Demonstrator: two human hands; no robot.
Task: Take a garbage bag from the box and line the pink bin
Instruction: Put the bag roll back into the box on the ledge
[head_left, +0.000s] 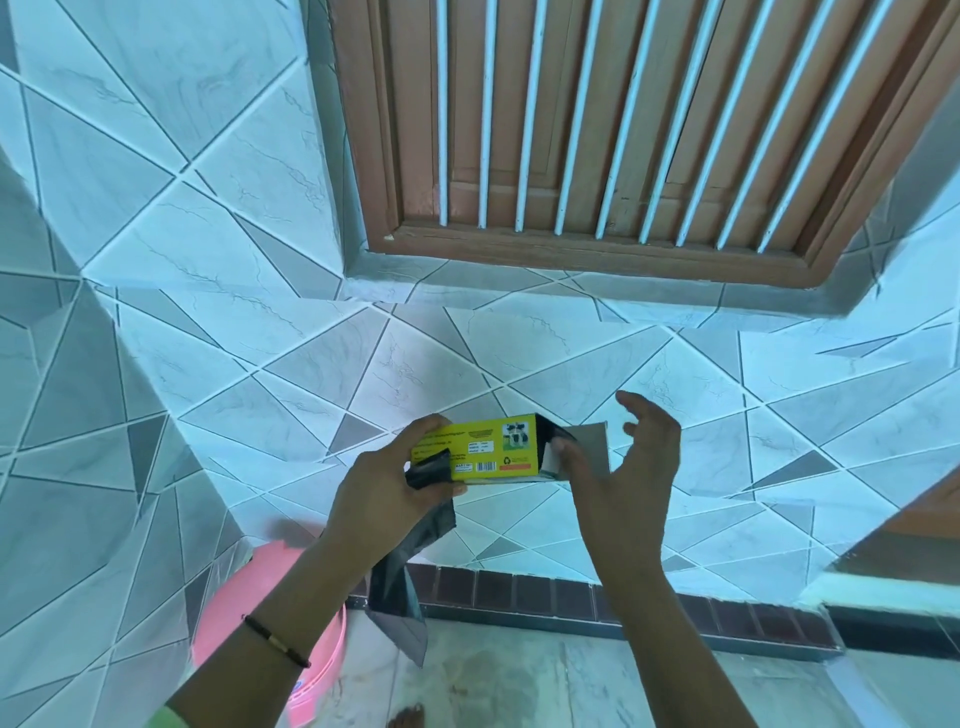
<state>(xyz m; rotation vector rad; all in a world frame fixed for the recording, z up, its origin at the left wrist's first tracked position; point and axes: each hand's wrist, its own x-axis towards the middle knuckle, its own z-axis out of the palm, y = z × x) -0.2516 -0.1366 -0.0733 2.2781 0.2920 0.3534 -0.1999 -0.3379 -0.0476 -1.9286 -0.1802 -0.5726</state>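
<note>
Tiled wall, barred wooden window

pale diagonal-patterned tiled wall holds a brown wooden window with white bars; dark brick skirting meets the floor.

- A home's tiled room or porch.
- Marbled tile wall in angular patterns.
- Wooden shuttered window with white bars.
- Stone floor, brick skirting.
</note>
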